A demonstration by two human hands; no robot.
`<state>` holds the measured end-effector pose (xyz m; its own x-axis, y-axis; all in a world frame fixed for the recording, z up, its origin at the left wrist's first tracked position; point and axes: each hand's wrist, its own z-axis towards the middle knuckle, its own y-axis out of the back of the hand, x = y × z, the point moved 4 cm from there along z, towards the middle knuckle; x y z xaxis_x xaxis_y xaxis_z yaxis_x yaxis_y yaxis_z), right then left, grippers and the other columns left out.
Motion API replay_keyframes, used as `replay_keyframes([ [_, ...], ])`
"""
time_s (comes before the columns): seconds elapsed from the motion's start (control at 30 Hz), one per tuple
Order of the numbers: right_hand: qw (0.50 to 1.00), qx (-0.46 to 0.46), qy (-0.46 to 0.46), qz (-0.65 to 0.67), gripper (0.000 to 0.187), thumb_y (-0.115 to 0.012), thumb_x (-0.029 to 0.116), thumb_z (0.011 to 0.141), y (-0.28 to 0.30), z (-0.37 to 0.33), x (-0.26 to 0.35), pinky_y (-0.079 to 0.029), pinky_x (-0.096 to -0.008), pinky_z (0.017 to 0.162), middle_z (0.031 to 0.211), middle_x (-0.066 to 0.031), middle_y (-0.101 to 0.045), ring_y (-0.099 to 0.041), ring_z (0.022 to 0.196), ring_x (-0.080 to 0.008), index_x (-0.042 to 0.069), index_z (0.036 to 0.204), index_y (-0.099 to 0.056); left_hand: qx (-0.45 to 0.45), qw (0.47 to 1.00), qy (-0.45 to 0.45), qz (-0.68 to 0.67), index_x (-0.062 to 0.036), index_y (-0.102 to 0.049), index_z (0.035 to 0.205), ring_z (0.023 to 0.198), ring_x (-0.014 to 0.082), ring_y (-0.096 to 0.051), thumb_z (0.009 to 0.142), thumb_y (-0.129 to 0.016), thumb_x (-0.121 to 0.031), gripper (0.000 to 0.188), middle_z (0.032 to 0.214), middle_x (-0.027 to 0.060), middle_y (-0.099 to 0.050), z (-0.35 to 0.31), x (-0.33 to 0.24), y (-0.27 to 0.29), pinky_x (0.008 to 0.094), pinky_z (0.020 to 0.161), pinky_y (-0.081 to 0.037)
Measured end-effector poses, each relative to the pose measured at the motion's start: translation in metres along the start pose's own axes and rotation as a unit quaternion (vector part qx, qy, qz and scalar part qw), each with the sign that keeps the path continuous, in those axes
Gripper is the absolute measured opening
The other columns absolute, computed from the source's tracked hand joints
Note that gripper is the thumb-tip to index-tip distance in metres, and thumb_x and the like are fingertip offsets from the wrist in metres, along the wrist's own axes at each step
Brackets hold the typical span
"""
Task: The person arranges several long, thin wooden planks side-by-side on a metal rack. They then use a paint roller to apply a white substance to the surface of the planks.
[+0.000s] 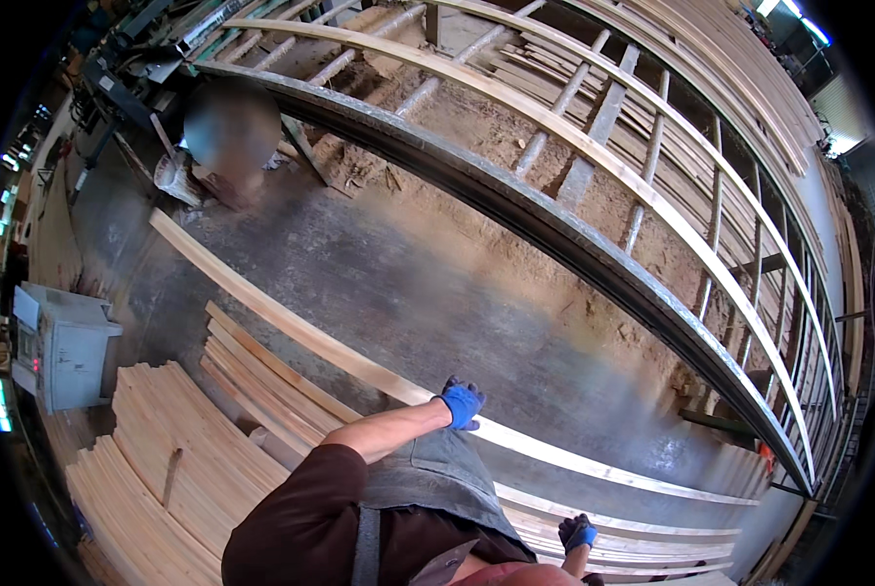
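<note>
A long pale wooden board (291, 317) crosses in front of me, running from the upper left down to the lower right. My left hand (462, 402), in a blue and dark work glove, is closed round it near its middle. At the lower right my right hand (576, 532), gloved the same way, is held low with curled fingers. It overlaps several long boards (642, 527) lying beside me; whether it grips one of them cannot be made out. A grey apron (432, 474) covers my front.
Stacked boards (178, 439) lie at the lower left, near a grey machine cabinet (76, 342). Beyond the concrete floor (359, 264), a long metal frame with rollers (476, 171) carries boards above sawdust. A white bucket (175, 179) stands near its left end.
</note>
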<state>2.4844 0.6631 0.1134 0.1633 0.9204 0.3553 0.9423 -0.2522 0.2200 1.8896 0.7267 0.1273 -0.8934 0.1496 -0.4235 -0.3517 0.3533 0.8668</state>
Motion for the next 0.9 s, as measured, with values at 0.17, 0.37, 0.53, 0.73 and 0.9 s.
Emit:
replay_keyframes([
  [0.17, 0.980, -0.022, 0.136, -0.146, 0.028, -0.059, 0.030, 0.090, -0.122, -0.042, 0.030, -0.053, -0.0367, 0.044, 0.077, -0.0168, -0.068, -0.064, 0.053, -0.0270, 0.008, 0.106, -0.057, 0.064, 0.987, 0.038, -0.143, -0.0066, -0.066, 0.116, 0.094, 0.0404, -0.066, 0.084, -0.058, -0.053, 0.057, 0.102, 0.0211, -0.069, -0.027, 0.053, 0.065, 0.0486, 0.084, -0.051],
  [0.37, 0.847, 0.206, 0.424, -0.246, 0.023, -0.059, 0.026, 0.098, -0.371, -0.125, 0.189, -0.047, -0.0289, 0.047, 0.072, -0.0090, -0.065, -0.058, 0.053, -0.0144, 0.004, 0.103, -0.061, 0.084, 0.975, 0.158, -0.133, -0.0072, -0.069, 0.108, 0.097, 0.0394, -0.066, 0.085, -0.057, -0.054, 0.053, 0.103, 0.0209, -0.069, -0.093, 0.115, 0.081, 0.0480, 0.084, -0.051],
  [0.53, 0.564, 0.159, 0.718, -0.377, 0.039, -0.070, 0.023, 0.087, -0.591, -0.259, 0.371, -0.054, -0.0369, 0.080, 0.104, -0.0172, -0.070, -0.069, 0.091, -0.0292, 0.003, 0.119, -0.062, 0.121, 0.952, 0.152, -0.235, -0.0090, -0.070, 0.097, 0.092, 0.0401, -0.066, 0.085, -0.055, -0.051, 0.046, 0.100, 0.0198, -0.070, -0.094, 0.118, 0.069, 0.0484, 0.082, -0.050],
  [0.73, 0.412, -0.009, 0.731, -0.544, 0.067, -0.068, 0.047, 0.084, -0.770, -0.232, 0.583, -0.049, -0.0446, 0.095, 0.121, -0.0243, -0.063, -0.062, 0.113, -0.0376, 0.003, 0.132, -0.054, -0.022, 0.914, 0.296, -0.278, -0.0099, -0.070, 0.103, 0.097, 0.0390, -0.065, 0.088, -0.051, -0.055, 0.051, 0.106, 0.0193, -0.068, -0.049, 0.162, 0.130, 0.0463, 0.085, -0.050],
  [0.9, 0.464, 0.085, 0.584, -0.660, 0.075, -0.069, 0.065, 0.078, -0.801, -0.166, 0.614, -0.050, -0.0457, 0.090, 0.111, -0.0281, -0.066, -0.064, 0.106, -0.0418, 0.005, 0.120, -0.053, -0.097, 0.830, 0.419, -0.356, -0.0104, -0.067, 0.106, 0.103, 0.0379, -0.063, 0.087, -0.057, -0.053, 0.047, 0.109, 0.0198, -0.067, -0.061, 0.174, 0.158, 0.0457, 0.090, -0.048],
])
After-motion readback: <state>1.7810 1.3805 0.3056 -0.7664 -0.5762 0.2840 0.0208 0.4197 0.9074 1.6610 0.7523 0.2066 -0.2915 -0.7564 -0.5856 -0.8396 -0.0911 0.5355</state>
